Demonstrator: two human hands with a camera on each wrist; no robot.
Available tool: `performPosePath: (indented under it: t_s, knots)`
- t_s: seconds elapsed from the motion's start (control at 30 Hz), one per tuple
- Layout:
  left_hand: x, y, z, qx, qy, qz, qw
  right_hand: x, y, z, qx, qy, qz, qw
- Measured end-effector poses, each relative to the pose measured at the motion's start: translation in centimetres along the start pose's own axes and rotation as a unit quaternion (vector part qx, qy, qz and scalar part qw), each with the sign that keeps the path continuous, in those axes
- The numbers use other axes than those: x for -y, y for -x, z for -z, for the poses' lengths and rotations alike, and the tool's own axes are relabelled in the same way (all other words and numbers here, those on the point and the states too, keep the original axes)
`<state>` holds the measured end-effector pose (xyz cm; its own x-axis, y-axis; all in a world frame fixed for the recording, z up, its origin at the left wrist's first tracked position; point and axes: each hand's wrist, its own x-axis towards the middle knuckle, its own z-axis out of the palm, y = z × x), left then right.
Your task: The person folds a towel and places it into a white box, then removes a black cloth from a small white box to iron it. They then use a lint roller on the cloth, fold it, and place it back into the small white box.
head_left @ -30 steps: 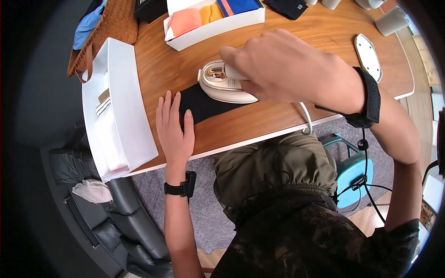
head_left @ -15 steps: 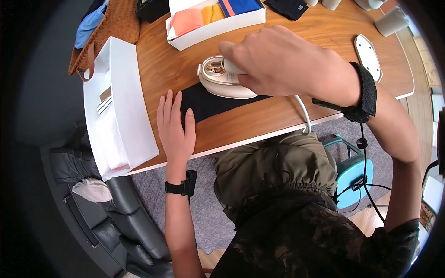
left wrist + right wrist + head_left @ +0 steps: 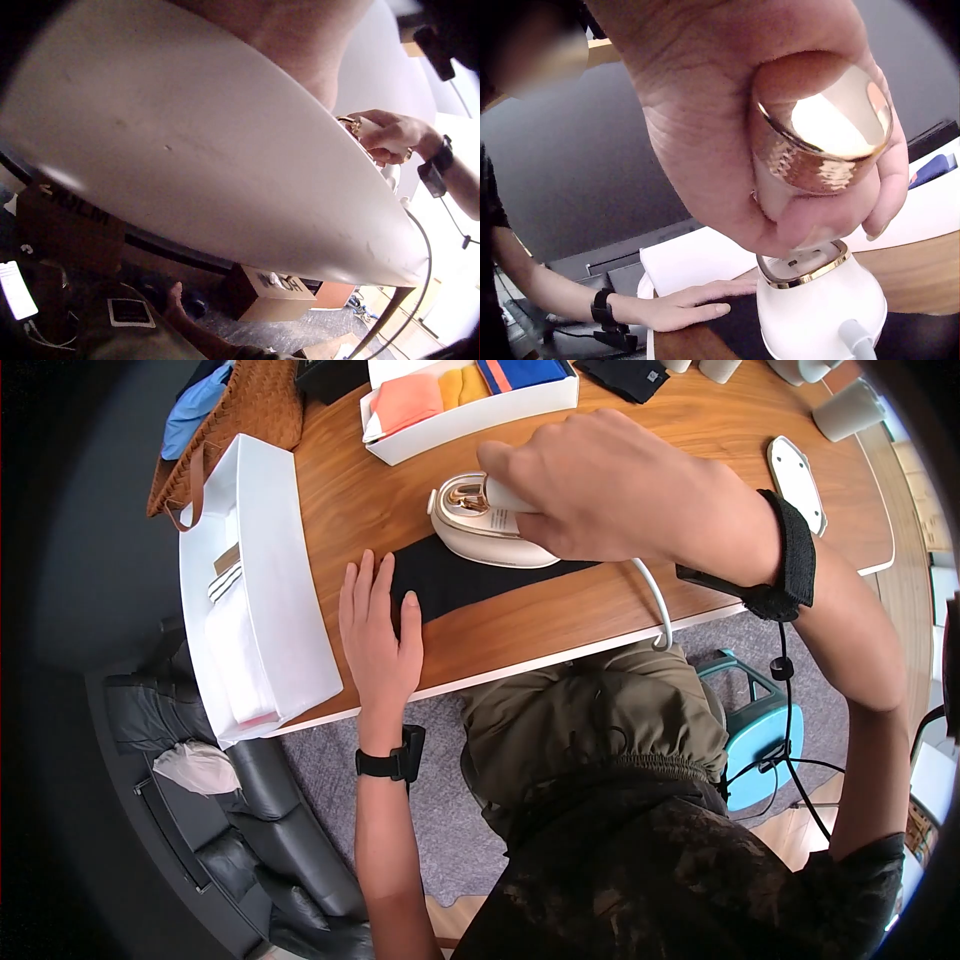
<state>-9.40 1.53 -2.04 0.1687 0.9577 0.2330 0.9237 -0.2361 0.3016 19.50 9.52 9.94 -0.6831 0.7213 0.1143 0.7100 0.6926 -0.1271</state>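
Note:
In the head view a cream-white iron (image 3: 497, 545) with gold trim stands on a strip of black cloth (image 3: 450, 586) laid along the table. My right hand (image 3: 625, 495) grips its handle from above; fingers wrap round the gold-ended handle (image 3: 825, 142) in the right wrist view. My left hand (image 3: 380, 630) lies with straight fingers at the cloth's left end, the fingertips beside and over its edge. A pale cord (image 3: 655, 603) runs from the iron over the table's near edge.
A white box (image 3: 290, 580) with folded clothes stands left of my left hand, a woven basket (image 3: 250, 420) behind it. Farther back are a white box (image 3: 480, 430) of coloured cloths and a folded black garment (image 3: 622, 378). A white plate-like base (image 3: 796, 482) lies at the right.
My right hand has moved the iron slightly away from the near edge, and more of the black cloth shows in front of it. My left hand has stayed nearly still.

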Motion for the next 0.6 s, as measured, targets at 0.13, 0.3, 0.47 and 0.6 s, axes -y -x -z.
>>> performPosePath:
  t_s: [0.13,0.3,0.47,0.6]
  knots:
    - [0.08,0.00,-0.17,-0.013,0.002,-0.003,1.000,0.16,0.10,0.33,0.005,0.003,0.008,1.000]
    - [0.13,0.03,-0.15,-0.012,0.006,-0.002,1.000,0.26,0.25,0.47,0.019,-0.008,0.005,1.000]
    - [0.03,0.01,-0.06,-0.003,0.001,0.000,1.000,-0.02,0.12,-0.05,-0.001,-0.004,0.001,1.000]
    - [-0.02,0.00,-0.01,-0.003,-0.001,0.000,1.000,0.06,0.18,0.29,0.003,0.002,0.005,1.000]
